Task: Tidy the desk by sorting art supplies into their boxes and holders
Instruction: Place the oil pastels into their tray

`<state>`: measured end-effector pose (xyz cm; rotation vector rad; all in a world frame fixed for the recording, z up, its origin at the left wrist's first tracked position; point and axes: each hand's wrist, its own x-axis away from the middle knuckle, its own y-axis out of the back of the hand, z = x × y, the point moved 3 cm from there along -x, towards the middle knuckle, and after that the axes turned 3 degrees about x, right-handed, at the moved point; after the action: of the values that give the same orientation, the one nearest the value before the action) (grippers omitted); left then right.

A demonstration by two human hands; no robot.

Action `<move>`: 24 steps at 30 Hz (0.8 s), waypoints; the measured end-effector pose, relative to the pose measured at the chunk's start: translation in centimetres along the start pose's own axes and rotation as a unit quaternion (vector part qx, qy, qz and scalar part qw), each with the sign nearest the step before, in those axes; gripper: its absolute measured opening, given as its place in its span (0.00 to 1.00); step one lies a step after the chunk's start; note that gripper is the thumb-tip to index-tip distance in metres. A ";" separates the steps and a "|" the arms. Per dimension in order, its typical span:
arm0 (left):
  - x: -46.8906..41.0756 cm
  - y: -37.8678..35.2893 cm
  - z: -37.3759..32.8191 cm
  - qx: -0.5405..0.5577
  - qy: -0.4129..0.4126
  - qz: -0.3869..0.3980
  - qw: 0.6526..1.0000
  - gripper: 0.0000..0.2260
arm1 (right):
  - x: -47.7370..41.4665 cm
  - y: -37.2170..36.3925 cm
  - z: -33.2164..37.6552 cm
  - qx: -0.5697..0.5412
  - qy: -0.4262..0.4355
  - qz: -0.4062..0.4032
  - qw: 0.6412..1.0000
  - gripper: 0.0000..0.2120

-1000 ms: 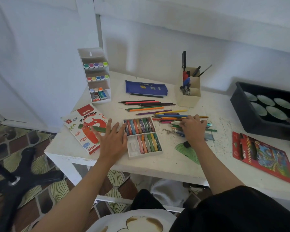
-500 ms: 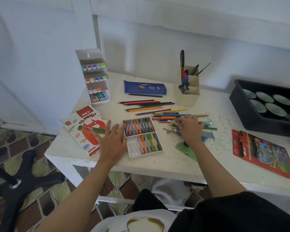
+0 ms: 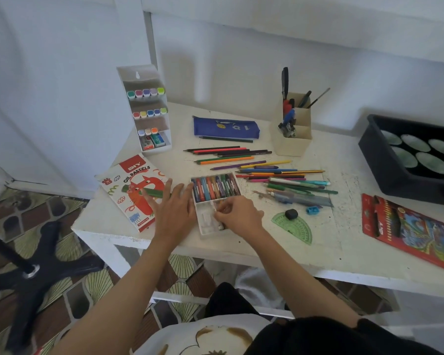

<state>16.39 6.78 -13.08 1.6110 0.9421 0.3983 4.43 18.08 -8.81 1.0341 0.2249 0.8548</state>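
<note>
White counter, mostly untidy: loose coloured pencils fill its middle. Right grip pinches a pastel in the white tray; left grip flat, empty.

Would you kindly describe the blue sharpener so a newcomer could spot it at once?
On the white desk, find the green half-round protractor near the front edge. Just past its far right side lies the sharpener, beside a dark rounded eraser. It is the only small, blocky blue piece; the pencils behind it are long and thin.
</note>
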 end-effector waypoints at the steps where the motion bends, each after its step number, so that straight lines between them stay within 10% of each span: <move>1: 0.0 0.0 0.0 -0.001 0.001 0.000 1.000 0.25 | 0.1 -0.1 0.3 0.010 0.008 -0.010 1.000 0.05; 24: 0.1 0.0 0.0 -0.002 0.003 -0.018 1.000 0.24 | 0.3 -0.6 -1.9 0.091 0.169 -0.093 0.977 0.13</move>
<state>16.44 6.83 -13.05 1.5875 0.9716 0.3808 3.92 19.42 -10.26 1.0138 0.6887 0.8473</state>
